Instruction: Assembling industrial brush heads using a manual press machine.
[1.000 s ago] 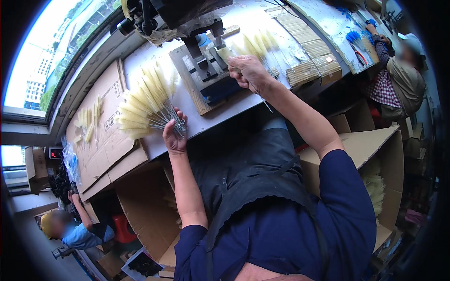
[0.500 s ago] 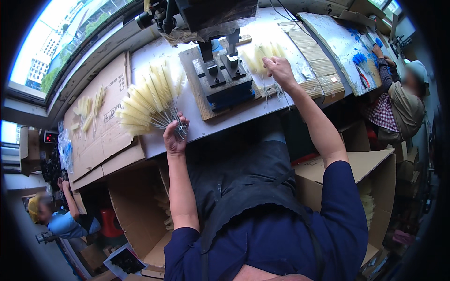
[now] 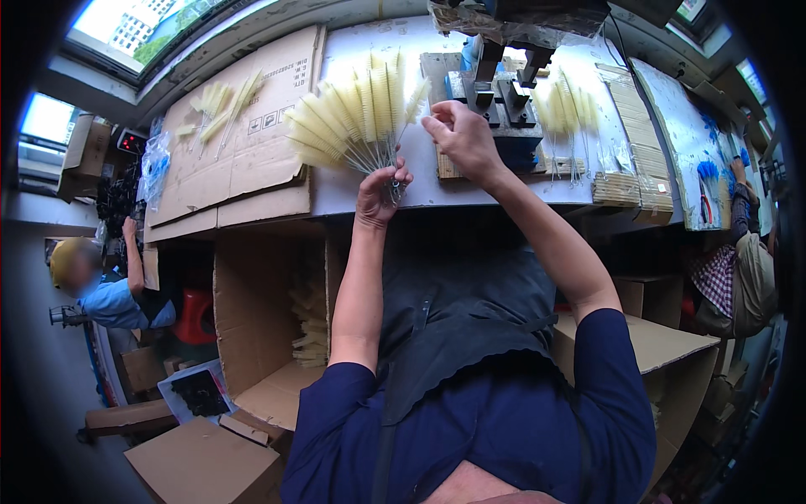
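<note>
My left hand [image 3: 382, 193] is closed round the twisted wire stems of a bunch of pale yellow bristle brushes [image 3: 353, 118]. Their bristle ends fan upward over the table, and looped wire ends show below the fingers. One brush on the bunch's right side leans apart from the others. Just right of it, my right hand [image 3: 470, 143] hovers with bent fingers, thumb and forefinger slightly apart, and no brush visible between them. Behind that hand stands a small press machine [image 3: 514, 109] with a dark blue base. More of these brushes [image 3: 568, 105] lie to the right of the press, stems toward me.
Flattened cardboard [image 3: 243, 160] covers the table's left part, with a few loose brushes [image 3: 220, 105] on it. An open carton [image 3: 252, 311] with brushes inside sits below the table edge; another carton [image 3: 672, 344] is at my right. Co-workers sit at far left and far right.
My right hand has moved left from the brushes beside the press to near the bunch in my left hand. The view has shifted; my left hand keeps its hold.
</note>
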The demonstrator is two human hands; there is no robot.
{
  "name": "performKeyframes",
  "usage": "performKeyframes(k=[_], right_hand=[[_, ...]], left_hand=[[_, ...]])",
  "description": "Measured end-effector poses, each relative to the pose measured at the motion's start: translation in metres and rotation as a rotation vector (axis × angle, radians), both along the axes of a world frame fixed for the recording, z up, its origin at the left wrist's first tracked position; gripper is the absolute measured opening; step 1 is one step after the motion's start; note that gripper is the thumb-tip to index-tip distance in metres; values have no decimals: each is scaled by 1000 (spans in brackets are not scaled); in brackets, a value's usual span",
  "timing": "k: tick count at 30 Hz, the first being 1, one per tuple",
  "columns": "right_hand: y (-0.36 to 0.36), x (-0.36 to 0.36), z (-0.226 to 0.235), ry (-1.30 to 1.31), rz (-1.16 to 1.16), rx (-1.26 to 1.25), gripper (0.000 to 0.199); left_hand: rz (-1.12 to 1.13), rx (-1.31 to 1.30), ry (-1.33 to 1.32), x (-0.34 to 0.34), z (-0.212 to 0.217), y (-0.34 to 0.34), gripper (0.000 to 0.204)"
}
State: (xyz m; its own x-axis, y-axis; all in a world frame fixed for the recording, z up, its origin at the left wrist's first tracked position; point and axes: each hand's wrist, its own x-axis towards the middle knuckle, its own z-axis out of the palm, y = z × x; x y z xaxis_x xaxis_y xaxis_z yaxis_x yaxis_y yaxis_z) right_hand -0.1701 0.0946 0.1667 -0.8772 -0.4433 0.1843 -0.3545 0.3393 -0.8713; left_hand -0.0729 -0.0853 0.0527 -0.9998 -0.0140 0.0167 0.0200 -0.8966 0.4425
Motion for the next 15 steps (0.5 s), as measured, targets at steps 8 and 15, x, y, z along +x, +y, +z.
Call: performKeyframes(k=[8,15], right_hand=[[-80,-19,-15,-116,-78,108,39],[-37,12,-9,101,-118,-664,27]], left_hand=[[8,-120,-65,-5,4,9,23],[75,59,-54,-4,6,6,38]])
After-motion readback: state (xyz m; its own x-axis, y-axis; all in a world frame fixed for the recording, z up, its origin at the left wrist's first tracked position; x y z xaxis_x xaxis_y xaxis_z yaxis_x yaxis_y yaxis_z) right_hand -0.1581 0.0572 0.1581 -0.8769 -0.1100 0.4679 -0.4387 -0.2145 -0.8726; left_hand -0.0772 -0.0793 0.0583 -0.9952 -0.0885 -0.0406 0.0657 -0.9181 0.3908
